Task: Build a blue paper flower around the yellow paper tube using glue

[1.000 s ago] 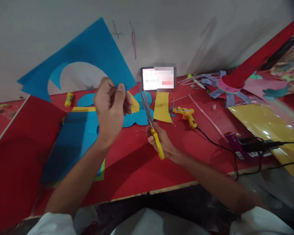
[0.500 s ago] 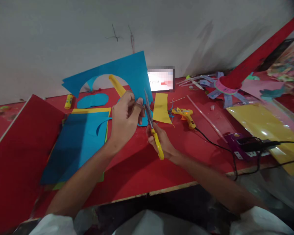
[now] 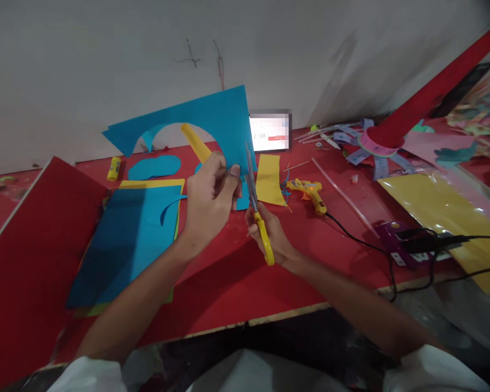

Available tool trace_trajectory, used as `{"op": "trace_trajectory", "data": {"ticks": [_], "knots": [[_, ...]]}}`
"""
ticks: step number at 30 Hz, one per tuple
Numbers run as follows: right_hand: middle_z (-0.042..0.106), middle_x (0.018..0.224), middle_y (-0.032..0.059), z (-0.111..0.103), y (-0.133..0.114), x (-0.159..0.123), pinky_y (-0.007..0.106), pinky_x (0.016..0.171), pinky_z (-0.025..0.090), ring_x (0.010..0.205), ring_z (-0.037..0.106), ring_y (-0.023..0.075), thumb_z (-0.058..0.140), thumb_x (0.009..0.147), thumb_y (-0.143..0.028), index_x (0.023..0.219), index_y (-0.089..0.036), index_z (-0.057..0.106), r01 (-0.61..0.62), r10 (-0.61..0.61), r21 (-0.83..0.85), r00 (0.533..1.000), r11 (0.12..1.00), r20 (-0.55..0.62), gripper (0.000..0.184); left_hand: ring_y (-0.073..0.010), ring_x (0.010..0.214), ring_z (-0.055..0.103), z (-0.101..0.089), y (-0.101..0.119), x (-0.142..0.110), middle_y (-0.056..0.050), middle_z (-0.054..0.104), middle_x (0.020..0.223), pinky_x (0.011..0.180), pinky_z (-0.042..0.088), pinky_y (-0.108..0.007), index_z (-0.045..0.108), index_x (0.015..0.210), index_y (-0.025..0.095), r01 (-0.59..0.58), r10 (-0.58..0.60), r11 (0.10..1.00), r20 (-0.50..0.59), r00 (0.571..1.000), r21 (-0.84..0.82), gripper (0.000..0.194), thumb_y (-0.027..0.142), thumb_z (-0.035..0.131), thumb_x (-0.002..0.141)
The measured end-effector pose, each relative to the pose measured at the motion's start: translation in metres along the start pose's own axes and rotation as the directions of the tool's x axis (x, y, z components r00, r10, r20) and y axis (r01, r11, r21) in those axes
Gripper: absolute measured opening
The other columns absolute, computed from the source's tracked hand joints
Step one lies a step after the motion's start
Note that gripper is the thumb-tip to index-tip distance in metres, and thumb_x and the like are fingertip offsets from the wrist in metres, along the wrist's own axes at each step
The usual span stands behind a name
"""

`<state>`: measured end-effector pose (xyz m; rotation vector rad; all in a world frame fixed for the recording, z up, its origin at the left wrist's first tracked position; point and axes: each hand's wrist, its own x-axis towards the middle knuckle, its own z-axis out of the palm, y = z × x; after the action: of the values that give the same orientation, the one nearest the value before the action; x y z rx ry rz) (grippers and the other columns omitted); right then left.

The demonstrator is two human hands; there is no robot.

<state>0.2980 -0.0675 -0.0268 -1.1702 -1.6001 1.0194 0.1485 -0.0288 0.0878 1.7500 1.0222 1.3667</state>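
My left hand (image 3: 210, 198) pinches the lower right corner of a blue paper sheet (image 3: 220, 122) with a large curved hole cut out of it, held up above the red table (image 3: 228, 272). My right hand (image 3: 269, 234) grips yellow-handled scissors (image 3: 256, 209), blades pointing up at the sheet's right edge. A yellow paper piece (image 3: 195, 141) shows through the hole, beside my left fingers.
Blue and yellow sheets (image 3: 126, 234) lie stacked at left beside a red board (image 3: 28, 261). A yellow glue gun (image 3: 310, 193) with a black cord, a yellow paper strip (image 3: 269, 179), a glue stick (image 3: 114, 167), a phone (image 3: 269, 132) and a power strip (image 3: 408, 245) lie around.
My left hand has swung the blue sheet down and to the right, from high at the left to the scissors' blades. The right hand has barely moved.
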Motion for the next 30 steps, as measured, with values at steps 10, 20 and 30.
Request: {"op": "trace_trajectory", "data": {"ticks": [10,20,30], "knots": [[0.054,0.086,0.0009,-0.002,-0.008,0.001,0.032,0.063,0.044,0.070,0.048,0.0168,0.061,0.089,-0.070,0.091,-0.026,0.041,-0.021,0.020,0.069,1.000,0.997,0.015,0.048,-0.0083,0.045,0.051,0.001,-0.004,0.000,0.006,0.058,0.060,0.042,0.039,-0.023,0.041,0.080,0.024,-0.009,0.009,1.000,0.005,1.000,0.004,0.037,0.042,0.062,0.104],[0.053,0.088,0.0013,-0.003,-0.009,0.001,0.032,0.063,0.045,0.072,0.049,0.0175,0.062,0.088,-0.072,0.089,-0.027,0.040,-0.039,0.037,0.068,0.999,0.997,0.027,0.050,-0.0098,0.047,0.052,0.001,-0.004,-0.001,0.005,0.058,0.061,0.044,0.039,-0.026,0.041,0.080,0.024,0.004,-0.004,1.000,0.003,1.000,0.001,0.035,0.040,0.060,0.104],[0.052,0.086,0.0006,-0.004,-0.009,0.001,0.032,0.063,0.043,0.071,0.047,0.0175,0.059,0.088,-0.074,0.090,-0.026,0.041,-0.028,0.027,0.038,0.999,0.999,0.022,0.051,-0.0084,0.047,0.051,0.001,-0.004,-0.001,0.006,0.056,0.060,0.044,0.039,-0.024,0.040,0.079,0.024,-0.001,0.002,0.999,-0.006,1.000,0.033,0.034,0.037,0.060,0.104]]}}
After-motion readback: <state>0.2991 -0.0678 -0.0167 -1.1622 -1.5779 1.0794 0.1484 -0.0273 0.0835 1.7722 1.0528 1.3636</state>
